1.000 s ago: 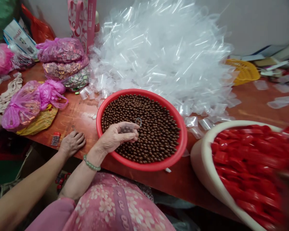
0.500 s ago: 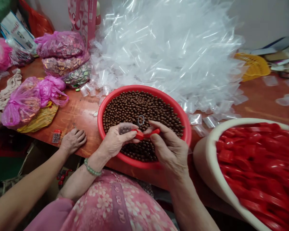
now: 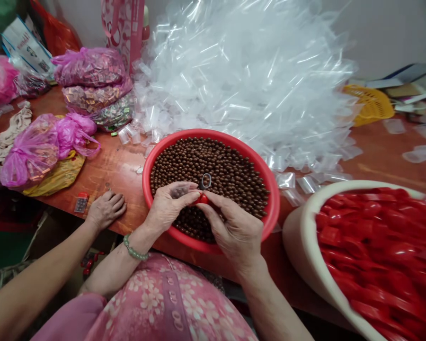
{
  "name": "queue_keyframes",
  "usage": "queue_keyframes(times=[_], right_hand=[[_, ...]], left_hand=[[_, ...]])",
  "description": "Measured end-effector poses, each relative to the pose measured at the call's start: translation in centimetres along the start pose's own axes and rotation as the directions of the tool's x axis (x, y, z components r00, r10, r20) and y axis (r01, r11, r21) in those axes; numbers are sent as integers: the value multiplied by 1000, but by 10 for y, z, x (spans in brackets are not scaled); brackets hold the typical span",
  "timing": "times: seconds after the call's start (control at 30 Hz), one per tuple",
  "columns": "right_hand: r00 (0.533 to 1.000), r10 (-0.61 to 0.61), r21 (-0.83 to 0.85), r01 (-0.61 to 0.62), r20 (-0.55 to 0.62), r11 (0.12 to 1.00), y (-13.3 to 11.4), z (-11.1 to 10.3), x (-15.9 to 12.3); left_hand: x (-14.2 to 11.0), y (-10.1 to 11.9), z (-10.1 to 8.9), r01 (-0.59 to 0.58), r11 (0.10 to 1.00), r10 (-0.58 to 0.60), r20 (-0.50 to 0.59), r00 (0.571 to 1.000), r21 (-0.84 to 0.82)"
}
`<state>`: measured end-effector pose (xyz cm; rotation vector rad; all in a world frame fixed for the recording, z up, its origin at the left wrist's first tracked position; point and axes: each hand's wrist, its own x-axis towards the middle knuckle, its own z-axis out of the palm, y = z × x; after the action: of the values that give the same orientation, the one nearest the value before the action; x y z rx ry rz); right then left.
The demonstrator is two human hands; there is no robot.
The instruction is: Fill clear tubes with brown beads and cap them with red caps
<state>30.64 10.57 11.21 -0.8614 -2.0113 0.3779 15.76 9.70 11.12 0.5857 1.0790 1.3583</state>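
My left hand (image 3: 168, 207), with a green bead bracelet on the wrist, is closed on a small clear bag (image 3: 180, 191) holding a few brown balls, over the near side of the red basin (image 3: 273, 189) full of brown balls (image 3: 227, 170). A small metal ring (image 3: 206, 181) sticks up by its fingertips. My right hand (image 3: 234, 229) pinches a small red plastic piece (image 3: 200, 199) and presses it against the bag's mouth, touching my left fingers.
Behind the basin rises a big heap of clear little bags (image 3: 244, 80). A cream tub (image 3: 305, 222) of red plastic pieces stands at the right. Pink bags (image 3: 39, 151) of wrapped items lie at the left. Another person's hand (image 3: 106, 209) rests on the wooden table's edge.
My right hand came in from the right with the red piece and has closed in on the bag; the red piece is now mostly hidden between the fingers. My left hand stayed put.
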Motion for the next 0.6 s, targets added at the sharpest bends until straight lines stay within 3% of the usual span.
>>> queue_keyframes(times=[0.17,0.3,0.43,0.53,0.6], right_hand=[[999,-44,12,44,-14,999,1,3,1],[993,110,243,-120,53,963,8,-3,10],[952,282,472,-305,121,827,16,-8,21],[925,372,551,-352,81,756,17,-4,28],[929,367,567,-324,41,757,15,1,34]], left_hand=[[-2,-1,-2,-14,1000,13,29,999,21],[-3,0,-6,37,997,-30,106,994,-63],[-4,2,-9,103,988,-77,221,972,-112],[-4,4,-11,153,983,-118,283,952,-105],[-3,4,-14,161,985,-136,319,938,-55]])
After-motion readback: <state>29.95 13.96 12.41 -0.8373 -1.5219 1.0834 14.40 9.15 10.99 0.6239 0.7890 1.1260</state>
